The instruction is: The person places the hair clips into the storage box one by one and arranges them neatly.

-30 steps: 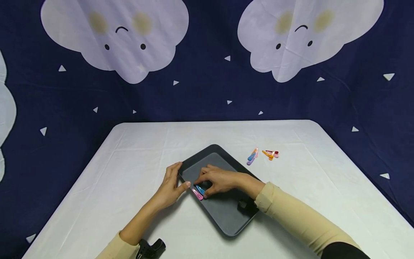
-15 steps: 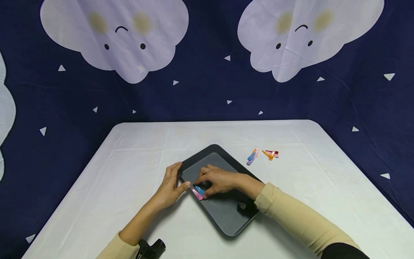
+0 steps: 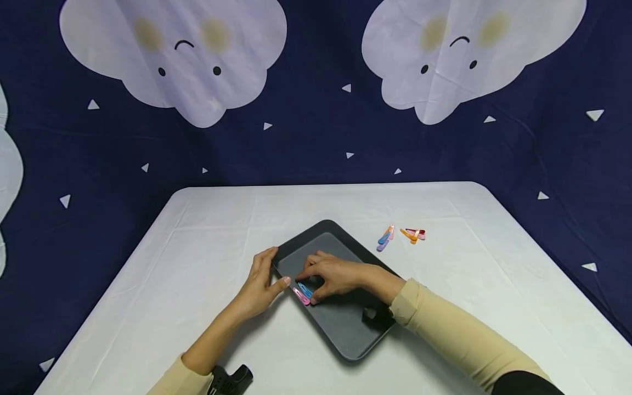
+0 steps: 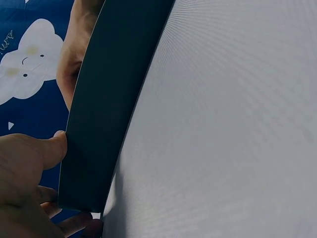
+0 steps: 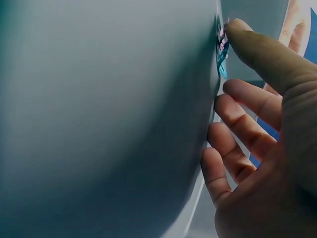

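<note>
A dark grey baking tray [image 3: 345, 323] lies turned at an angle on the white table. Inside, along its left wall, a pink snap hair clip [image 3: 302, 296] and a blue snap hair clip [image 3: 305, 289] lie side by side. My right hand [image 3: 333, 275] reaches into the tray, thumb and index finger at opposite ends of the blue clip; in the right wrist view the thumb [image 5: 257, 52] partly covers the clips. With my left hand [image 3: 259, 285] I hold the tray's left corner, the thumb [image 4: 54, 148] at its rim and the fingers around the outside.
Beyond the tray's right side, two small groups of hair clips lie on the white tablecloth [image 3: 197, 247]: a blue, purple and orange group [image 3: 384, 239] and an orange and red group [image 3: 413, 236]. A navy curtain [image 3: 316, 148] with clouds hangs behind.
Both hands, the tray and the clips stay in nearly the same place; only very small finger shifts of the right hand at the blue clip show.
</note>
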The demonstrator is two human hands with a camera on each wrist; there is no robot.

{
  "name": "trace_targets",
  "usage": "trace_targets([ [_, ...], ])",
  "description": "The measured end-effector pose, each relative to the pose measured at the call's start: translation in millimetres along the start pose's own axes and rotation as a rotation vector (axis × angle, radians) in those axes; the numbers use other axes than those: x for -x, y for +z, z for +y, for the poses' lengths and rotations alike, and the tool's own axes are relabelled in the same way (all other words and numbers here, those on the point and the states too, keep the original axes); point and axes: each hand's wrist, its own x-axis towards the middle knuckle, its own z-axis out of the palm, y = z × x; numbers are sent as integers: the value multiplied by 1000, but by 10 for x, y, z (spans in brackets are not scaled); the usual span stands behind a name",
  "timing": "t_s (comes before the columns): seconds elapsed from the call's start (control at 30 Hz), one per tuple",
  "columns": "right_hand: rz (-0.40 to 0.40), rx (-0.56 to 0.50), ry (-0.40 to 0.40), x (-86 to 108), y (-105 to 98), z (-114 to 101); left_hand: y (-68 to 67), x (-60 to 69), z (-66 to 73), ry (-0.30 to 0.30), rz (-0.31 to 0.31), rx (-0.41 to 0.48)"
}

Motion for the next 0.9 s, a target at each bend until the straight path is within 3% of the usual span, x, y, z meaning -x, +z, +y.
trace_targets([
  [0.43,52,-86,39,71,-58,-31,12,5,-7,26,19,-1],
  [0.67,141,-79,40,160,-151,-47,18,3,-12,-13,6,11],
  [0.9,237,-76,34,271,-289,-30,18,1,-15,-5,18,10],
])
